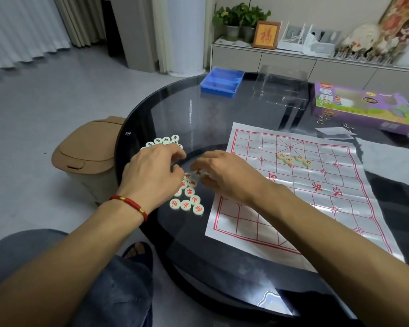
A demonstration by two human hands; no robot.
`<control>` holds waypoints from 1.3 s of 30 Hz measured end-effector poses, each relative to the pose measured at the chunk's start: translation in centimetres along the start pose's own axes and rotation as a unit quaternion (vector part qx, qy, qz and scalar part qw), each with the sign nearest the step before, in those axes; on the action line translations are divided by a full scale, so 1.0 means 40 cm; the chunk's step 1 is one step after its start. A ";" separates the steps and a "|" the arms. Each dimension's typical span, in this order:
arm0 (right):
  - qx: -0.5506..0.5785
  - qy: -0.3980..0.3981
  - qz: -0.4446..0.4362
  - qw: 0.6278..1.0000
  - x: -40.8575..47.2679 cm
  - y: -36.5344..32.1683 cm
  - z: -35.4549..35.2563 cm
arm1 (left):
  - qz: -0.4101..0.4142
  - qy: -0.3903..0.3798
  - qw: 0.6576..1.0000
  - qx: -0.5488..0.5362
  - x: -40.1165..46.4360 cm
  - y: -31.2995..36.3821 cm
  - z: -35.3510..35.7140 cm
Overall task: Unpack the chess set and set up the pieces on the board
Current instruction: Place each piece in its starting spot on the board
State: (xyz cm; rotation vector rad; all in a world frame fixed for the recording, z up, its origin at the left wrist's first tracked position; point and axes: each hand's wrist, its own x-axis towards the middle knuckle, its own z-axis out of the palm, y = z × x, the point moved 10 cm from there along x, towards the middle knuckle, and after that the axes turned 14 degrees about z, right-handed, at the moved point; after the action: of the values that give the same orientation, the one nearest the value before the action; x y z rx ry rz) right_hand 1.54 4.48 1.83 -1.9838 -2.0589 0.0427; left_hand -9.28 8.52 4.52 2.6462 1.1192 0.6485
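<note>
Dark glass of a round table (165, 109) fills the middle of the frame, with the paper board (316, 199) spread at centre right. Four red pieces (294, 158) are already laid on the board's upper part. Loose red pieces (187, 201) lie just left of the board; green-marked pieces (164, 139) are clustered above the left hand (151, 173). A red piece (198, 172) appears to be pinched by the right hand (224, 175); whether anything is gripped by the curled left hand cannot be told. Each piece is best carried face up and set squarely on a line crossing, not within a square.
</note>
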 end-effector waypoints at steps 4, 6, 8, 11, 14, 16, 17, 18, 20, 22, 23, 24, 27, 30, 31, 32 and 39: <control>-0.010 0.012 -0.001 1.000 0.000 -0.009 -0.002 | 0.000 0.011 1.000 -0.010 0.004 0.012 -0.003; -0.007 0.018 0.000 1.000 -0.002 -0.013 -0.005 | 0.001 0.014 1.000 -0.008 0.005 0.018 -0.003; -0.008 0.021 0.002 1.000 -0.002 -0.015 -0.006 | 0.002 0.015 1.000 -0.005 0.006 0.023 -0.002; -0.008 0.011 0.001 1.000 -0.003 -0.015 -0.002 | -0.001 0.013 1.000 -0.001 0.010 0.026 0.000; -0.008 0.007 0.006 1.000 0.004 -0.005 -0.014 | -0.008 0.010 1.000 0.000 0.009 0.024 0.003; -0.003 0.021 0.052 0.998 0.021 0.054 -0.046 | -0.012 0.008 1.000 -0.003 0.009 0.021 0.004; -0.004 0.033 0.082 0.996 0.028 0.100 -0.064 | -0.014 0.008 1.000 -0.006 0.009 0.019 0.003; -0.012 0.048 0.115 0.992 0.031 0.156 -0.082 | -0.016 0.010 1.000 -0.008 0.008 0.016 0.001; -0.047 0.081 0.187 0.978 0.017 0.279 -0.110 | -0.020 0.010 1.000 -0.008 0.009 0.010 0.000; -0.090 0.077 0.250 0.961 -0.012 0.375 -0.107 | -0.027 0.004 1.000 0.000 0.012 0.000 0.003; -0.107 0.064 0.269 0.955 -0.023 0.401 -0.099 | -0.032 0.000 0.999 0.007 0.015 -0.008 0.004; -0.119 0.053 0.278 0.952 -0.030 0.414 -0.092 | -0.037 -0.008 0.999 0.014 0.019 -0.018 0.007; -0.134 0.053 0.267 0.953 -0.033 0.406 -0.098 | -0.061 -0.049 0.996 0.037 0.028 -0.053 0.016; -0.125 0.080 0.218 0.965 -0.025 0.328 -0.115 | -0.076 -0.068 0.994 0.035 0.030 -0.080 0.016; -0.093 0.073 0.190 0.975 -0.023 0.284 -0.113 | -0.074 -0.075 0.994 0.029 0.029 -0.085 0.020; -0.050 0.052 0.153 0.986 -0.022 0.231 -0.104 | -0.069 -0.087 0.994 0.022 0.027 -0.087 0.028; 0.048 -0.042 -0.034 0.997 -0.024 -0.035 -0.010 | 0.021 -0.122 0.992 -0.024 0.009 -0.039 0.051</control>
State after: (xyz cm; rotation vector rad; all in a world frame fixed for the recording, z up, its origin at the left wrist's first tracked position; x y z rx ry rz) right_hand 0.28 3.38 2.34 -1.8833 -2.1323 0.2109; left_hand -9.09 9.88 2.30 2.6257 0.9687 0.3425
